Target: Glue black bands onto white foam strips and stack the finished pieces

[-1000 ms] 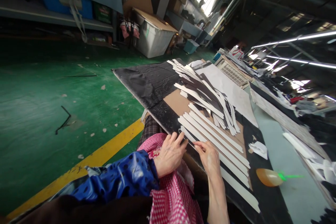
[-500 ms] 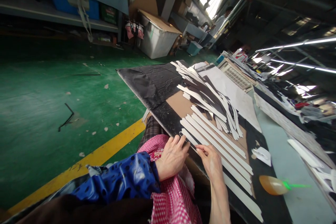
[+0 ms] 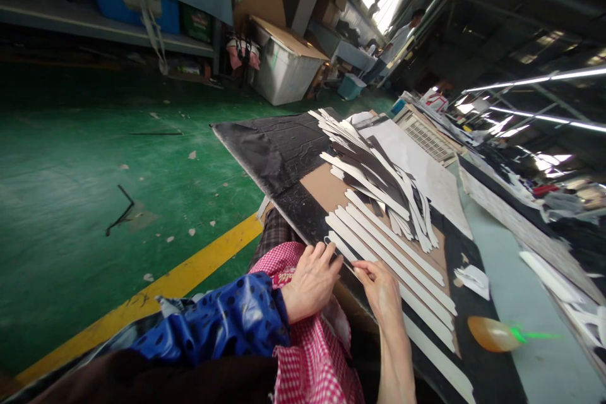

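Observation:
At the near edge of the black-covered board (image 3: 265, 158), my left hand (image 3: 312, 281) bends its fingers over the upper end of the nearest white strip (image 3: 440, 356); its thumb is hidden. To its right, my right hand (image 3: 381, 290) is closed in a pinch, thumb against forefinger, at the edge of that same strip. Beyond the hands several more white strips (image 3: 395, 259) lie side by side, partly on brown cardboard (image 3: 324, 186). Farther up is a loose heap of white and dark strips (image 3: 379, 170).
An orange-filled bottle with a green nozzle (image 3: 495, 333) lies to the right, near a crumpled white piece (image 3: 473, 281). A grey bin (image 3: 284, 69) stands on the green floor. Far back, a person (image 3: 402, 35) is by the tables. A checked apron (image 3: 317, 353) covers my lap.
Both hands keep nearly the same place and grip on the nearest strip. The view has shifted only very slightly.

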`<action>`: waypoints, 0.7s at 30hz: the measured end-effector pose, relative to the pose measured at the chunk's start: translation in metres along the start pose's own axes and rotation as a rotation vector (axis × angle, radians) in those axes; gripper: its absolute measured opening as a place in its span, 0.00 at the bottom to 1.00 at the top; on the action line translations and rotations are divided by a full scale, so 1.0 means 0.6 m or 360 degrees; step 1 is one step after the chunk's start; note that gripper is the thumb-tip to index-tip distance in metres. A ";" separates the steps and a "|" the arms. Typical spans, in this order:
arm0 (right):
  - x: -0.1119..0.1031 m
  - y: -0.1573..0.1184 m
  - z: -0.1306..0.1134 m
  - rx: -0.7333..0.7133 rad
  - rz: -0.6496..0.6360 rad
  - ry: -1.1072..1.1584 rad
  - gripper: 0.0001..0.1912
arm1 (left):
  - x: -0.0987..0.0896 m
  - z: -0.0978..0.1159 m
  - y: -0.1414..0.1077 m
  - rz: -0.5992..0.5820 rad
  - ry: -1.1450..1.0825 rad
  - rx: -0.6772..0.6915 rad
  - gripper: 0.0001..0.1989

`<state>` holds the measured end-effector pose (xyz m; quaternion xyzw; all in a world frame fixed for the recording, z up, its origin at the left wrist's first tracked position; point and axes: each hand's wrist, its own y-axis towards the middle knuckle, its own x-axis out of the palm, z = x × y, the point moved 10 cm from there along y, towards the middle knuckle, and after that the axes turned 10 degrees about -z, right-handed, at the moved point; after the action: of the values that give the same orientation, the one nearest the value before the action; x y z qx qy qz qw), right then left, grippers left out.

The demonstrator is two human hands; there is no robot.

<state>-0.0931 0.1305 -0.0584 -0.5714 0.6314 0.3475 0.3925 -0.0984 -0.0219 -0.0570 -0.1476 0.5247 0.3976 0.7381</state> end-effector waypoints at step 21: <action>-0.005 -0.007 -0.003 0.0159 -0.0059 0.0042 0.12 | 0.003 -0.015 0.011 -0.0182 -0.0009 0.0094 0.24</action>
<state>-0.0892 0.1298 -0.0551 -0.5672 0.6425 0.3007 0.4185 -0.1093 -0.0226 -0.0610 -0.1542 0.5248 0.3395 0.7652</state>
